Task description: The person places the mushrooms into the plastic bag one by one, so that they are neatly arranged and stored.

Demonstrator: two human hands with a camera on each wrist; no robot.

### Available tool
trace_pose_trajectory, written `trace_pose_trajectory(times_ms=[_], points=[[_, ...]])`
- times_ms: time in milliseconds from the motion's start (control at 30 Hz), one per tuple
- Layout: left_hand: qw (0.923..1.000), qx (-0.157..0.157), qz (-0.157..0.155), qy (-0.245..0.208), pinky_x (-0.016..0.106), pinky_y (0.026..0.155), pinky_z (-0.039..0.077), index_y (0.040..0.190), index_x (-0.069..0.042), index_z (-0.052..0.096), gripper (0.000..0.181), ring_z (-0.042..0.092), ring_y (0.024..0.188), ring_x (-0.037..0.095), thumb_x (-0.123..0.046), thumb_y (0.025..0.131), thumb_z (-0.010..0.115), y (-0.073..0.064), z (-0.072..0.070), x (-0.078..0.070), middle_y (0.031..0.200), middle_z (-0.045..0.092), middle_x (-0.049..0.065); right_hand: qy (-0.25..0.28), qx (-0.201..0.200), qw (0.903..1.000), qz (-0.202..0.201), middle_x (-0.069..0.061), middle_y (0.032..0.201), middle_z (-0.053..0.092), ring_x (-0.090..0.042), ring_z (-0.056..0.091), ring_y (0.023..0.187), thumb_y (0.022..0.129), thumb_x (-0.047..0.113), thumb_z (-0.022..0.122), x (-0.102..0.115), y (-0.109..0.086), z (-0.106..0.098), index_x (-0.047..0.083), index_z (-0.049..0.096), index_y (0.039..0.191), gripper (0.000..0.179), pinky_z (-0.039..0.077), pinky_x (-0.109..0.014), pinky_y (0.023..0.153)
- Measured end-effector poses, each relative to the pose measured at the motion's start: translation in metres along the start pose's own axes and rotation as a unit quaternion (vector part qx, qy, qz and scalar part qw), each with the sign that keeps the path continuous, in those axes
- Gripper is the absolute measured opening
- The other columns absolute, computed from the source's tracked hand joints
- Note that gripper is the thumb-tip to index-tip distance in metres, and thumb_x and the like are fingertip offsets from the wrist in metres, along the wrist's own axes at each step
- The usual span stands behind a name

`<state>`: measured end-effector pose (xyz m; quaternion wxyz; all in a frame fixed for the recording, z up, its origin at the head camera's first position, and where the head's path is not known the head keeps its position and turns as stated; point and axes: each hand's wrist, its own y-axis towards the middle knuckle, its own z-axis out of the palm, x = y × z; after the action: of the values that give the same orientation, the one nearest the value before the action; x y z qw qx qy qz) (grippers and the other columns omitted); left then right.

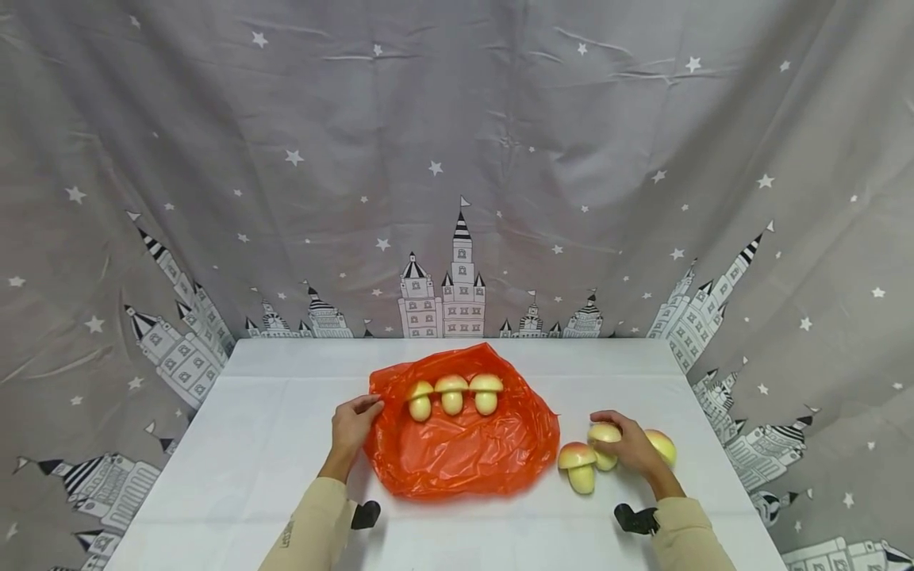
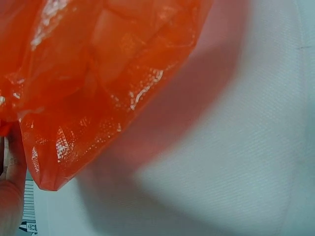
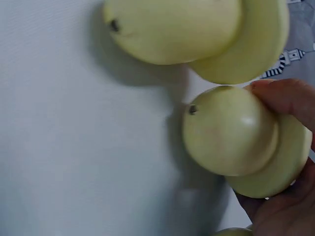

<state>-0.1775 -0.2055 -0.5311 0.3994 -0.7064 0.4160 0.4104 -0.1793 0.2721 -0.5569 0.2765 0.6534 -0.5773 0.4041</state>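
Observation:
An orange-red plastic bag (image 1: 464, 460) lies spread open, and three toy mushrooms (image 1: 452, 403) with yellow stems stand in a row along its far side. My left hand (image 1: 351, 428) pinches the bag's left rim between thumb and fingers. In the left wrist view the bag (image 2: 108, 73) hangs over the table, its fold held by fingers (image 2: 15, 157). To the right of the bag, my right hand (image 1: 635, 446) grips another mushroom (image 1: 604, 434) round its cap. The right wrist view shows thumb and fingers on either side of this mushroom (image 3: 226, 135), stem facing the camera.
Beside the gripped mushroom, on its left, lies another mushroom (image 1: 578, 468). One more mushroom (image 1: 660, 446) sits behind the right hand, partly hidden. All rest on a white table (image 1: 443, 535), with a grey castle-print curtain (image 1: 457, 159) behind and at both sides.

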Motion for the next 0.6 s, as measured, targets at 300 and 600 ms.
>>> trace_pose_trajectory(times_ms=[300, 600], points=[[1.0000, 0.002, 0.007, -0.001, 0.047, 0.101, 0.044, 0.119, 0.005, 0.064, 0.031, 0.054, 0.112, 0.036, -0.015, 0.095, 0.060, 0.0020, 0.0016, 0.0030, 0.118, 0.061, 0.025, -0.004, -0.017, 0.9998, 0.005, -0.020, 0.121, 0.060, -0.033, 0.051, 0.115, 0.084, 0.007, 0.072, -0.0038, -0.0029, 0.0051, 0.000, 0.061, 0.120, 0.039, 0.038, -0.050, 0.101], [1.0000, 0.001, 0.001, 0.001, 0.046, 0.100, 0.044, 0.119, 0.005, 0.064, 0.031, 0.054, 0.111, 0.035, -0.015, 0.095, 0.060, 0.0010, 0.0001, 0.0018, 0.119, 0.061, 0.024, -0.011, -0.072, 0.9969, 0.029, -0.023, 0.121, 0.059, -0.034, 0.054, 0.112, 0.083, 0.013, 0.075, 0.0021, 0.0000, 0.0100, -0.005, 0.056, 0.123, 0.048, 0.040, -0.048, 0.100]])
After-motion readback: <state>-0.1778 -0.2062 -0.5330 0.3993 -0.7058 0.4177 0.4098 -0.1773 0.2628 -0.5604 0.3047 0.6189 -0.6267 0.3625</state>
